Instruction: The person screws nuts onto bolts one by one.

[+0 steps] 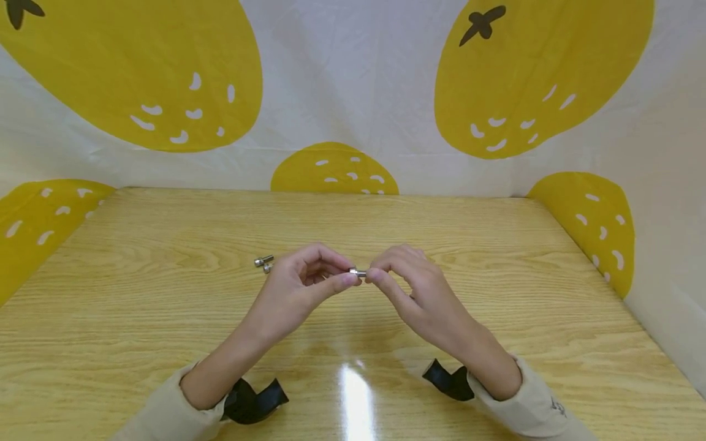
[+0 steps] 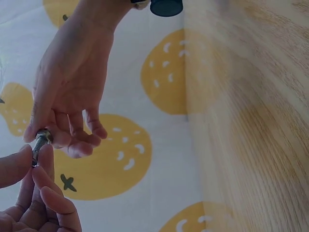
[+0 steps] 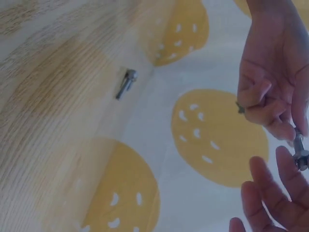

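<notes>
Between the fingertips of both hands is a small silver metal bolt, held level in the head view. The left hand pinches one end with thumb and index finger. At the other end, the thumb and index finger of the right hand pinch it. Threads show on the bolt's shank in the left wrist view, with a wider part beside the far hand's fingertips. In the right wrist view the bolt is at the right edge, and part of the nearer hand lies outside the frame.
Two more bolts lie on the wooden table, left of the left hand; one is partly hidden by it. A white cloth with yellow fruit shapes stands behind the table. Black curved pieces sit at both cuffs.
</notes>
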`<state>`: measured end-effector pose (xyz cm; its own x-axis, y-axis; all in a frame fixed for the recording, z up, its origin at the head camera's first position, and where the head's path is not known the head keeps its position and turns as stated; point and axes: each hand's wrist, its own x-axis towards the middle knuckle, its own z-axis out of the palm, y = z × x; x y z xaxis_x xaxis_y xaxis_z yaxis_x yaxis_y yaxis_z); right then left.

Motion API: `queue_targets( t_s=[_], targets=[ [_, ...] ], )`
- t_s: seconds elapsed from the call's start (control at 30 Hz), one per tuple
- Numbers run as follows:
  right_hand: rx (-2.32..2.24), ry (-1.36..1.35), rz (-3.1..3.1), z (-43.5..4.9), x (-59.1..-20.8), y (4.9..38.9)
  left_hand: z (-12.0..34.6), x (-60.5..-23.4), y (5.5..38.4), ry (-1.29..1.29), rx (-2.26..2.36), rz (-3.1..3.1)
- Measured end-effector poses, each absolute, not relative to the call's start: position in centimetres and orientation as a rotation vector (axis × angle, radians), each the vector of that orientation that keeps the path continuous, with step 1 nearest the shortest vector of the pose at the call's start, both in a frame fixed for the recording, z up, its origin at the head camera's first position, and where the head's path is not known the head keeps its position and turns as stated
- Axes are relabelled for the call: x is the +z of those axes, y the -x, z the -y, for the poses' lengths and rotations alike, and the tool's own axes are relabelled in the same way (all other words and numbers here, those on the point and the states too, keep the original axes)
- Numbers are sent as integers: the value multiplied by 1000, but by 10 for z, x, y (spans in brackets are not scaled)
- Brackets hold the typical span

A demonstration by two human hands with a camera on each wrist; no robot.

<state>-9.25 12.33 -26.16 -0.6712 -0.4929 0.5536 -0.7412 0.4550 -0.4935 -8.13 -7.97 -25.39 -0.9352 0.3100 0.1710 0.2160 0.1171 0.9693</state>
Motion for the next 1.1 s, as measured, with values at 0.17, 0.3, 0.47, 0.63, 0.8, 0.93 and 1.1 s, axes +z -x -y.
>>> queue_targets(
  t_s=[0.17,0.3,0.47,0.63,0.8,0.93,1.1],
  targets=[
    [1053,-978,2475,-124,-260,91,78,-254,81,-522,1950,-2301],
    [1083,-982,2473,-126,-258,91,80,-254,82,-511,1936,-2321],
    [1089,-1093,2313,-125,-261,93,82,-253,82,-506,1943,-2329],
    [1070,-1099,2261,-125,-263,94,82,-253,82,-514,1951,-2320],
    [1080,-1069,2297,-125,-264,94,81,-253,82,-523,1958,-2306],
    [1087,-1047,2328,-124,-265,94,80,-253,81,-531,1969,-2288],
    [1089,-992,2412,-125,-263,92,79,-253,81,-520,1953,-2296]
  ],
)
